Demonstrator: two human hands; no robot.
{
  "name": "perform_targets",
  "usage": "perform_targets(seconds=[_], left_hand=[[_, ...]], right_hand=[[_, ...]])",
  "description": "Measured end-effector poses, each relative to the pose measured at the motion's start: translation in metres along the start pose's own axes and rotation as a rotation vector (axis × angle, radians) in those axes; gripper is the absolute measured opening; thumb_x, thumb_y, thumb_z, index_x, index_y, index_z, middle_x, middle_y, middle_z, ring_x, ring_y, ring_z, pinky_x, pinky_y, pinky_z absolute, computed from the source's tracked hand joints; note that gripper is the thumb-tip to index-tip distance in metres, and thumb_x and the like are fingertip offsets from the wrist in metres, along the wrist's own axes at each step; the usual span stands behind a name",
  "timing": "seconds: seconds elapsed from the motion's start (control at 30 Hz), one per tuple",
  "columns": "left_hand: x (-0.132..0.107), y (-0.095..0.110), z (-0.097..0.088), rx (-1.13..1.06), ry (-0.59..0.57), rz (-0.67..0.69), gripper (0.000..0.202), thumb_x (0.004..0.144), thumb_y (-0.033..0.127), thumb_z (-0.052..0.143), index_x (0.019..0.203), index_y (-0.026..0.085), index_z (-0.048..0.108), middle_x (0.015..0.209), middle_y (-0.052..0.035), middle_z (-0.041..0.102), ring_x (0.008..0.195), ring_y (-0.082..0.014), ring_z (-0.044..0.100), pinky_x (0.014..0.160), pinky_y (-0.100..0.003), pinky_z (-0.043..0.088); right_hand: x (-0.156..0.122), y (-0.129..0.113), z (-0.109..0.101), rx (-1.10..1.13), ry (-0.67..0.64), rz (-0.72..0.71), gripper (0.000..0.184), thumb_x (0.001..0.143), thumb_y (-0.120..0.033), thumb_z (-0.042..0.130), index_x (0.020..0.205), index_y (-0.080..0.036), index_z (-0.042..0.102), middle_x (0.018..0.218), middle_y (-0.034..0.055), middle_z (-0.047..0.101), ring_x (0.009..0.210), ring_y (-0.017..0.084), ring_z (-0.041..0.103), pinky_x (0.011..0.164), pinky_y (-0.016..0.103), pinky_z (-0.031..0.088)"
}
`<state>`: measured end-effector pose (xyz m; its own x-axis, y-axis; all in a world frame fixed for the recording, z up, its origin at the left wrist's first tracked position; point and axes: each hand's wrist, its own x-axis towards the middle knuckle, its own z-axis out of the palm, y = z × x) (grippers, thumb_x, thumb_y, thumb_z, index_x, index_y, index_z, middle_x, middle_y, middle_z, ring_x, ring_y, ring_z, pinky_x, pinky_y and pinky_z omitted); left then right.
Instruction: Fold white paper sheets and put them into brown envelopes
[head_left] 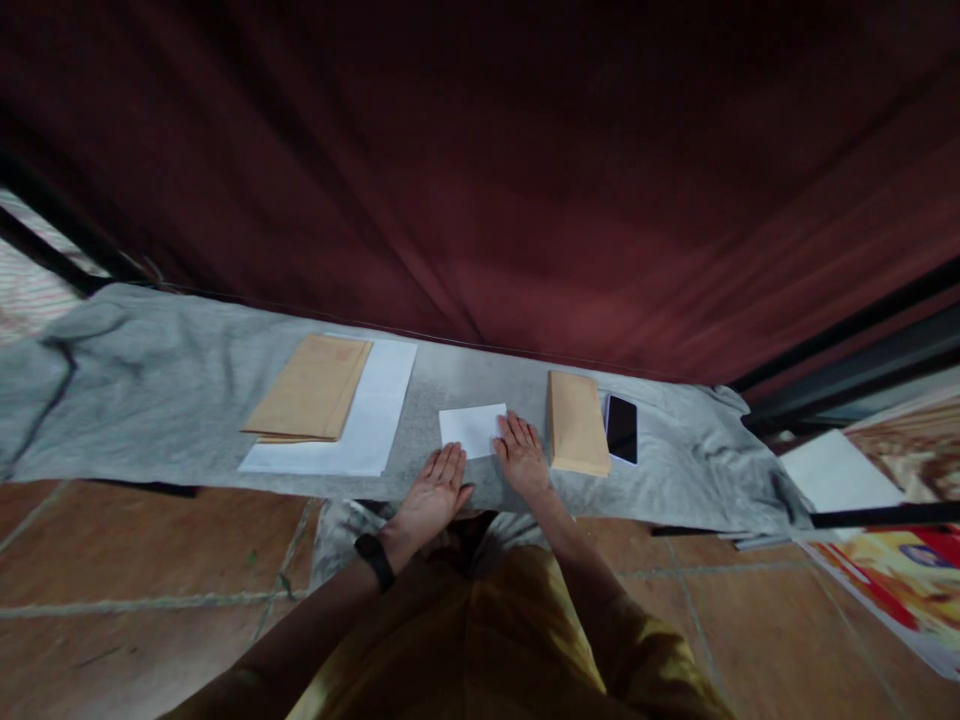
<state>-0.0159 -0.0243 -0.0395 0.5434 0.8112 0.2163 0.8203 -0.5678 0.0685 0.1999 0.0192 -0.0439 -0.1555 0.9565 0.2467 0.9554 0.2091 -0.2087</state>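
A small folded white paper (471, 428) lies on the grey cloth (150, 400) in front of me. My right hand (521, 455) lies flat with fingers stretched out, its fingertips on the paper's right edge. My left hand (433, 492) rests flat and open on the cloth just below the paper's lower left corner; a black watch is on that wrist. Neither hand holds anything.
To the left, brown envelopes (311, 388) lie on white sheets (371, 420). To the right are a brown envelope stack (576, 422) and a dark phone (622, 428). A dark red curtain (525, 200) hangs behind. White paper (836, 470) and a colourful print (907, 580) lie far right on the tiled floor.
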Motion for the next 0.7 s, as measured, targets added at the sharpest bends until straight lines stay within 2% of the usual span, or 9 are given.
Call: perform_targets(seconds=[0.17, 0.33, 0.43, 0.57, 0.7], left_hand=[[0.005, -0.006, -0.002, -0.035, -0.014, 0.036, 0.057, 0.102, 0.043, 0.039, 0.147, 0.008, 0.049, 0.155, -0.0197, 0.049, 0.147, -0.0284, 0.042, 0.12, -0.047, 0.036], [0.014, 0.006, -0.01, -0.042, -0.04, 0.067, 0.052, 0.101, 0.048, 0.045, 0.148, 0.026, 0.05, 0.158, -0.0096, 0.046, 0.149, -0.029, 0.038, 0.121, -0.059, 0.03], [0.014, 0.011, -0.012, -0.036, -0.025, 0.052, 0.053, 0.1, 0.048, 0.047, 0.148, 0.028, 0.05, 0.159, -0.0081, 0.046, 0.15, -0.0298, 0.037, 0.121, -0.063, 0.028], [0.01, 0.007, -0.011, -0.037, 0.021, 0.091, 0.051, 0.101, 0.045, 0.046, 0.15, 0.032, 0.048, 0.16, -0.0048, 0.044, 0.15, -0.0264, 0.037, 0.123, -0.057, 0.026], [0.009, 0.004, -0.009, -0.025, 0.044, 0.087, 0.053, 0.102, 0.046, 0.043, 0.152, 0.03, 0.045, 0.16, -0.0056, 0.044, 0.15, -0.026, 0.037, 0.124, -0.057, 0.024]], right_hand=[[-0.005, 0.0, 0.002, -0.006, 0.039, 0.039, 0.051, 0.107, -0.035, 0.041, 0.154, -0.017, 0.045, 0.158, 0.0122, 0.044, 0.147, 0.028, 0.04, 0.121, 0.049, 0.031], [-0.004, -0.002, 0.004, 0.005, 0.061, 0.042, 0.05, 0.107, -0.036, 0.042, 0.153, -0.018, 0.046, 0.158, 0.0116, 0.046, 0.146, 0.027, 0.041, 0.121, 0.049, 0.031], [-0.005, -0.002, 0.005, 0.011, 0.076, 0.04, 0.05, 0.106, -0.036, 0.044, 0.153, -0.019, 0.046, 0.158, 0.0108, 0.045, 0.146, 0.028, 0.042, 0.121, 0.048, 0.031], [-0.004, -0.004, 0.002, 0.012, 0.076, 0.052, 0.049, 0.106, -0.035, 0.045, 0.152, -0.019, 0.047, 0.158, 0.0105, 0.045, 0.146, 0.027, 0.042, 0.121, 0.048, 0.032], [-0.003, -0.006, -0.003, 0.01, 0.035, 0.069, 0.049, 0.106, -0.035, 0.045, 0.152, -0.018, 0.048, 0.158, 0.0102, 0.046, 0.146, 0.026, 0.041, 0.121, 0.046, 0.031]])
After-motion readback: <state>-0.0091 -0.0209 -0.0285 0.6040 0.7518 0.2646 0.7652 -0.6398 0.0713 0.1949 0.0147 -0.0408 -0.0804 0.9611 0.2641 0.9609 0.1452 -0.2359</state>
